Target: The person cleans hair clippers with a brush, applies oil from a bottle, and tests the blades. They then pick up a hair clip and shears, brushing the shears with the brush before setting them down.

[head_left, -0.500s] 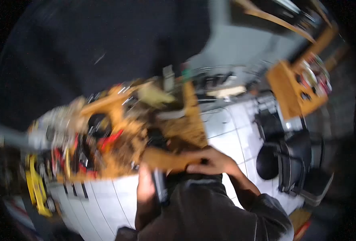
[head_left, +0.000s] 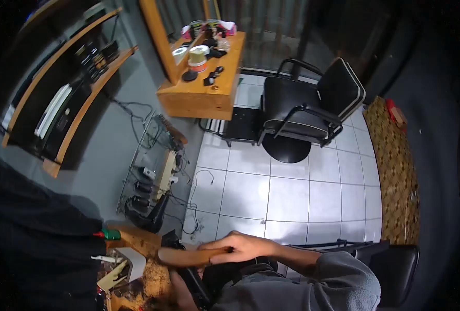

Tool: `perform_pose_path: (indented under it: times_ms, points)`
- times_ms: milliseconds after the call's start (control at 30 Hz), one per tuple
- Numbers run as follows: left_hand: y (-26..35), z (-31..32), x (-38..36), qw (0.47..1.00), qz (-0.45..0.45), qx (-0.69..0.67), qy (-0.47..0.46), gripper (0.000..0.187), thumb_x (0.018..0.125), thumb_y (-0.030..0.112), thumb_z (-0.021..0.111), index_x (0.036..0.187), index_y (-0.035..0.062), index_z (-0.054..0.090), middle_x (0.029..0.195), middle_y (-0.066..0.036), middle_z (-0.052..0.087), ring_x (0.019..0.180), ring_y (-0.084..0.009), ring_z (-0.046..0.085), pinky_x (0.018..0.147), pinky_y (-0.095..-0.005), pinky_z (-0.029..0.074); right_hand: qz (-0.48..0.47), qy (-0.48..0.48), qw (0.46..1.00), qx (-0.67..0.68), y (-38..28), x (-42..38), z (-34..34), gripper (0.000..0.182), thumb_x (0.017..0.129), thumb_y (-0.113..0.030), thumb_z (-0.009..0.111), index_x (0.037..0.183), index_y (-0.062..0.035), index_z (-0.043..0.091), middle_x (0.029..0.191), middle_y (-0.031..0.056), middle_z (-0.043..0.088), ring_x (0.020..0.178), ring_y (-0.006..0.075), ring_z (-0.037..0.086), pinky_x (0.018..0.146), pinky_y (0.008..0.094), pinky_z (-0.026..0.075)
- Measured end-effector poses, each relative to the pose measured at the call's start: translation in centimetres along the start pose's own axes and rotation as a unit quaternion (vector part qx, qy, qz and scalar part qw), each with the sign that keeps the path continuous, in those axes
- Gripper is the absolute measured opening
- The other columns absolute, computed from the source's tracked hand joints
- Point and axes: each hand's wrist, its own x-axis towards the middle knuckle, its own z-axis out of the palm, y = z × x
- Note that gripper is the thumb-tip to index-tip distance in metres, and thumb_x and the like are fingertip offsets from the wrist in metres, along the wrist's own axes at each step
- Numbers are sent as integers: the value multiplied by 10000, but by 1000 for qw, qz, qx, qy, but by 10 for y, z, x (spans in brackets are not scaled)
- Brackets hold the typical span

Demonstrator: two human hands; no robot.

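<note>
My right hand (head_left: 243, 245) is closed round one end of a curved brown wooden piece (head_left: 180, 257), which lies across in front of my body. Below it, my left hand (head_left: 180, 290) is wrapped along a long black object (head_left: 194, 286); the fingers are partly hidden. The wooden piece crosses over the upper part of the black object. Both hands are at the right edge of a cluttered wooden worktop (head_left: 154, 282) strewn with brown bits.
A green bottle (head_left: 110, 235) and a white holder (head_left: 134, 264) stand on the worktop. Beyond are a wire rack (head_left: 136, 171) with hair dryers and cables, a wooden counter (head_left: 199, 98), a black salon chair (head_left: 297, 103) and a patterned bench (head_left: 393, 166). Another black seat (head_left: 403, 274) is at lower right.
The view has swung right, bringing the chair, counter and rack to the centre and the worktop to the lower left. Both hands keep hold of their things.
</note>
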Motion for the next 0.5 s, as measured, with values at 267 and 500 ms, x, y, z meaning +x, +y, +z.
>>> perform_pose_path:
  times_ms: [267,500]
  points:
    - [-1,1,19,971,-189,-66,-133,430,931,474,503,1120,88,513,914,-52,538,671,-143,464,526,-250,408,27,-129,990,48,-19,-77,13,428,904,-198,633,1269,3,534,1180,154,630,1053,166,603,895,285,463]
    - [-30,-23,-32,966,-169,-59,-186,455,910,430,558,1199,81,529,1081,-64,591,820,-161,552,607,-249,463,49,211,972,-86,-21,-103,62,423,941,-271,572,1299,-51,528,1016,100,686,865,141,625,781,279,490]
